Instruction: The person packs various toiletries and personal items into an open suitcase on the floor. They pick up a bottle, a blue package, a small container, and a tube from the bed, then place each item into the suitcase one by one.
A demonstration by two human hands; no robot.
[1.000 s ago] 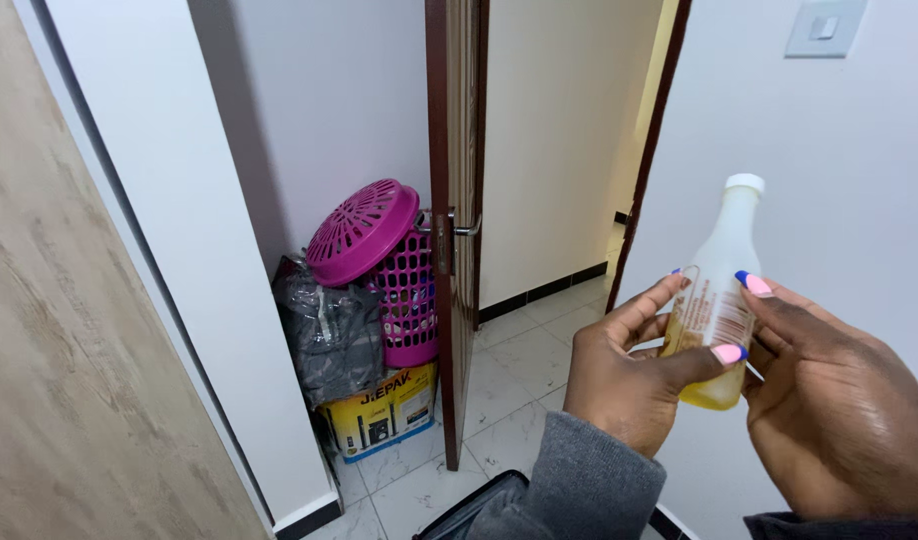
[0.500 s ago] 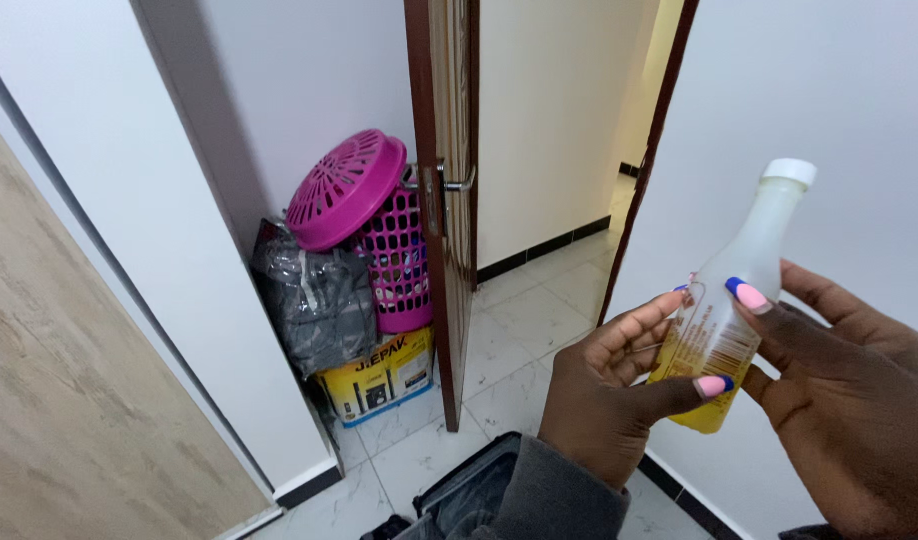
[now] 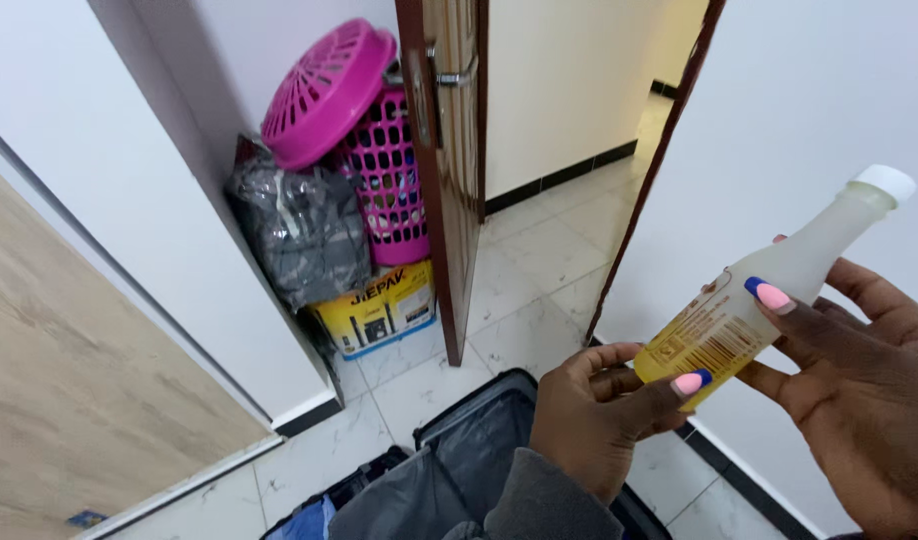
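Bottle: tilted, between left hand at its base and right hand beside it.
Suitcase: open on the floor, below the hands.
Door: left of the bottle.
Basket: behind the door, above a box; bag to its left.

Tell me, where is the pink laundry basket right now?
The pink laundry basket stands upper left in the head view, in the corner behind the open door, on a yellow box beside a grey bag.

A cloudy, matt plastic bottle with a glossy paper label; at ten o'clock, a pink perforated plastic basket and a polished marble-look tiled floor.
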